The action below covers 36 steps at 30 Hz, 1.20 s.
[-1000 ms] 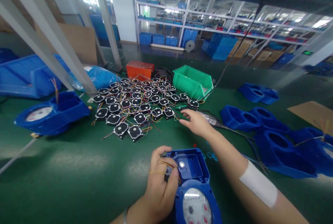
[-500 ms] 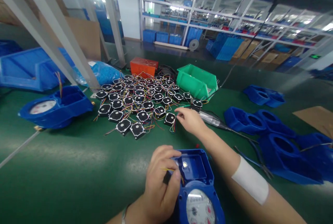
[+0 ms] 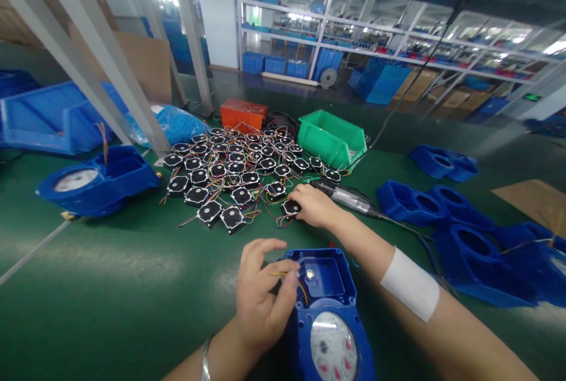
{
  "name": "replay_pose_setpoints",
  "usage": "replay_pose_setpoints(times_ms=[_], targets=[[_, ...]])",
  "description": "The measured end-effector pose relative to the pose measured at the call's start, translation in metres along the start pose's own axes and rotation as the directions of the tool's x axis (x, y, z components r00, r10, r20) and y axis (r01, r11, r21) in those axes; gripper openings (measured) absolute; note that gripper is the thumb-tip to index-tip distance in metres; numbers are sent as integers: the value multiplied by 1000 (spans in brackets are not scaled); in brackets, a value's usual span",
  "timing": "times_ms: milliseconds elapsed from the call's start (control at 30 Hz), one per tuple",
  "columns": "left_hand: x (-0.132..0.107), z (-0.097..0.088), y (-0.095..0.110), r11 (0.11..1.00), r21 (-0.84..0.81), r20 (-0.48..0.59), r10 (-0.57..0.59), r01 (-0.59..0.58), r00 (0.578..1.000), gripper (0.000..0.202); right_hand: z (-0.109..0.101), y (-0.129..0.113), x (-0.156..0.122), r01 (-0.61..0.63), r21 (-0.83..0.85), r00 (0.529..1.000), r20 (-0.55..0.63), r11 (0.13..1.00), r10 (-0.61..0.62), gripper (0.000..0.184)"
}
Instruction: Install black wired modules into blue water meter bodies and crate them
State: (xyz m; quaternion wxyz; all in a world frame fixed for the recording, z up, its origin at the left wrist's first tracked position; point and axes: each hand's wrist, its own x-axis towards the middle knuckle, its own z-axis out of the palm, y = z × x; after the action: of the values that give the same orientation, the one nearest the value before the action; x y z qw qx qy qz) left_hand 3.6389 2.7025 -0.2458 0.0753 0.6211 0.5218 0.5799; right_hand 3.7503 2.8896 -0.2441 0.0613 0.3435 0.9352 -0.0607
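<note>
In front of me stands a blue water meter (image 3: 360,331), its round dial near me and its square box compartment open at the far end. My left hand (image 3: 263,298) is closed at the compartment's left side, thumb and forefinger pinching thin yellow and red wires (image 3: 305,292) that come out of the meter. My right hand (image 3: 313,204) reaches past the meter with its fingers closed around the right edge of a square black module with wires (image 3: 290,208). That module is slightly tilted at the near right edge of a spread of similar modules (image 3: 210,212).
A green bin (image 3: 327,139) and an orange box (image 3: 243,114) stand behind the modules. An electric screwdriver (image 3: 354,199) lies beyond my right wrist. Several blue housings (image 3: 473,245) are at the right; another blue meter (image 3: 101,186) sits left, near slanted metal posts.
My right hand has moved slightly left and closed on the black module, which has tilted. My left hand has shifted a little left, its upper fingers spreading, with the wires still pinched.
</note>
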Motion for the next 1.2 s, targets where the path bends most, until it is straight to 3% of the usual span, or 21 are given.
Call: replay_pose_setpoints(times_ms=[200,300,367,567,767,900,1000,1067,1200], targets=[[-1,8,-8,987,6,17,-161,161,987,19,-4,-4,-9,-28,28,1000,0,999,28,34],[-1,12,-11,969,7,20,-245,245,969,20,-18,-10,-20,-45,47,998,-48,998,48,38],[-2,14,-12,971,40,15,-238,237,971,20,-32,-16,-30,-40,58,994,-101,998,45,41],[-3,12,-13,995,65,-10,-74,74,997,23,-67,-42,-64,73,51,975,-211,996,-61,36],[-4,5,-5,986,112,-32,127,-123,991,30,-71,-59,-85,166,23,927,-343,986,-148,32],[-2,0,5,954,105,6,280,-279,960,31,-73,-55,-99,144,-20,863,-487,989,-135,32],[-3,-2,10,945,99,24,310,-311,950,32,-73,-50,-113,113,-47,829,-546,992,-120,31],[-5,-3,12,946,68,60,312,-316,948,34,-71,-49,-123,106,-35,833,-542,994,-108,29],[-7,-8,14,938,2,146,344,-348,928,26,-64,-54,-138,153,64,890,-444,986,-109,27]])
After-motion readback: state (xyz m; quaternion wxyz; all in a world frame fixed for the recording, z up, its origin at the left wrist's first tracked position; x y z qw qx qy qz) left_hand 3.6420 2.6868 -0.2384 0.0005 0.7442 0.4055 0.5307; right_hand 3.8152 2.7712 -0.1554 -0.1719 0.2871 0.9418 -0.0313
